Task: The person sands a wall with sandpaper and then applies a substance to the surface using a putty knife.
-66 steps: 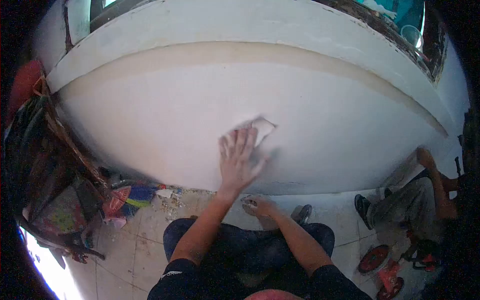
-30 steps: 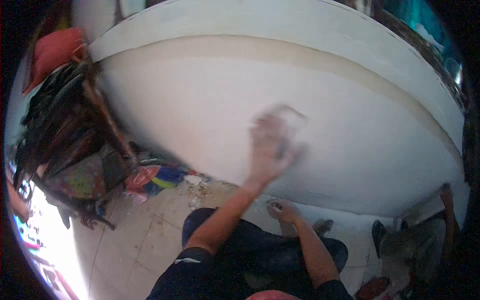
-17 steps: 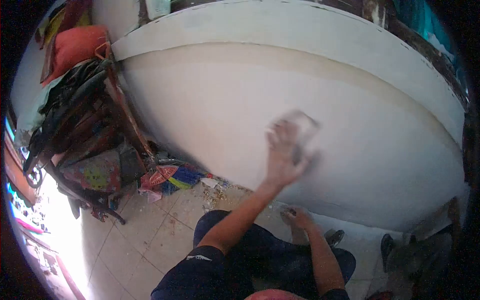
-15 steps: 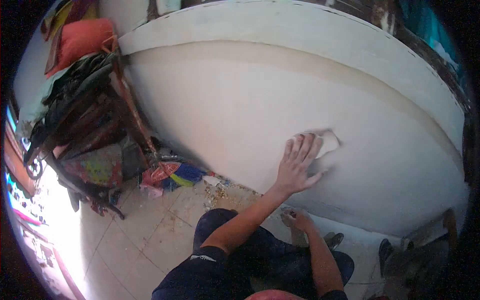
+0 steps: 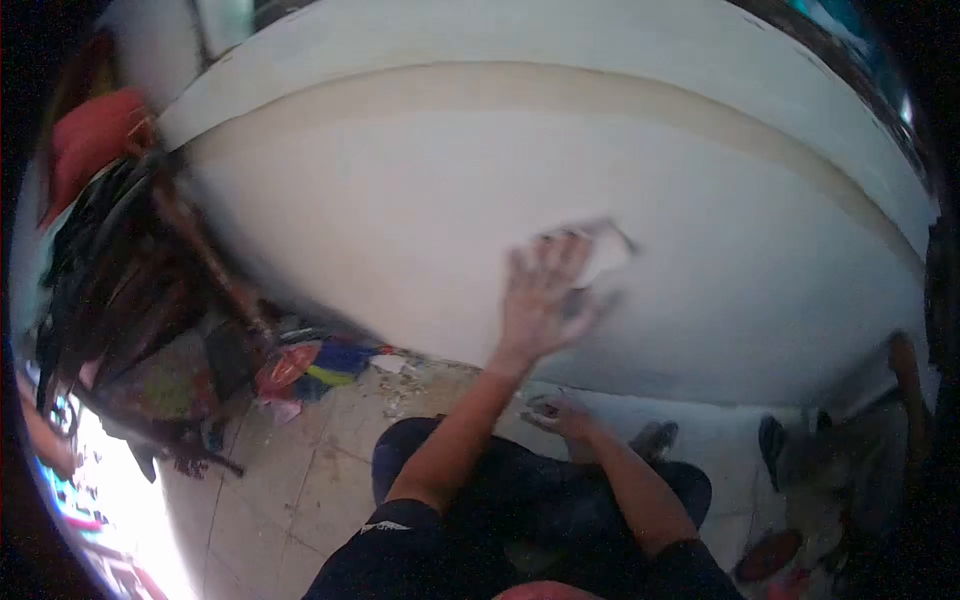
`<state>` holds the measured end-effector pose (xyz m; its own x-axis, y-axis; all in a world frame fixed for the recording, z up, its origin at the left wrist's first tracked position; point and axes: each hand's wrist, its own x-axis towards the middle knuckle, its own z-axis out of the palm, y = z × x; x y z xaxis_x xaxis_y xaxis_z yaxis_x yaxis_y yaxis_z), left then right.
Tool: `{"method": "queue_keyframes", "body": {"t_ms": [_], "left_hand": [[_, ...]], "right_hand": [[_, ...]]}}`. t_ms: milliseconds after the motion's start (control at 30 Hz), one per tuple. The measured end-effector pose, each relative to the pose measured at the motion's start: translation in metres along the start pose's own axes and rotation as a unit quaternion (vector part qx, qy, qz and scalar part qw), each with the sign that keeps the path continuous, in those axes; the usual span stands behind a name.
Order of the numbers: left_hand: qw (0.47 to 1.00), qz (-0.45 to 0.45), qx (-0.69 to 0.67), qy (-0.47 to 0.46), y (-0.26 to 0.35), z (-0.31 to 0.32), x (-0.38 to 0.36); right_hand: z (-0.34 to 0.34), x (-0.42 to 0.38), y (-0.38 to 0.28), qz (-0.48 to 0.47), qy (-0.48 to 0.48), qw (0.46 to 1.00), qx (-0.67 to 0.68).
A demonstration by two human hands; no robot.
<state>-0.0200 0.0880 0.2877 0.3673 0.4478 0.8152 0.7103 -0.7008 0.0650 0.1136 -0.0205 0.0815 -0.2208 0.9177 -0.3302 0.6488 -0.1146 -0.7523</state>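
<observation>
My left hand lies flat on the pale wall, its fingers stretched over a whitish sheet that looks like sandpaper. Past the fingertips, one corner of the sheet lifts off the wall and throws a dark shadow. The thumb is held out to the side, and motion smears the hand. Low down by the foot of the wall, in front of my knees, is my right hand. Its fingers are loosely bent with a gap between them, and I see nothing in it.
Cluttered wooden furniture stands at left, with a red cushion-like thing on top. Colourful cloths and crumbs lie on the tiled floor. At far right, another person's arm and legs show.
The view has swung, so the wall and furniture sit differently in frame. My left hand stays on the wall with the sheet under it. My right hand remains low, its fingers slightly shifted.
</observation>
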Motion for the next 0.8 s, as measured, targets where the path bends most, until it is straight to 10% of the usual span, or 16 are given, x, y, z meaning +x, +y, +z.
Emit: {"method": "queue_keyframes", "body": {"t_ms": [200,433,567,800], "left_hand": [[0.964,-0.187,-0.037,0.185,-0.070,-0.029,0.021],[1.000,-0.018,0.002,-0.008,-0.001,-0.007,0.006],[0.980,-0.145,0.008,0.137,-0.036,-0.008,0.017],[0.997,0.027,0.072,-0.015,0.015,0.001,0.001]], "right_hand": [[0.005,0.022,0.043,-0.050,0.041,0.997,-0.039],[0.020,0.033,0.059,-0.116,0.055,0.986,-0.110],[0.010,0.031,0.052,-0.054,-0.013,0.993,-0.102],[0.004,0.021,0.025,-0.033,0.042,0.983,-0.175]]}}
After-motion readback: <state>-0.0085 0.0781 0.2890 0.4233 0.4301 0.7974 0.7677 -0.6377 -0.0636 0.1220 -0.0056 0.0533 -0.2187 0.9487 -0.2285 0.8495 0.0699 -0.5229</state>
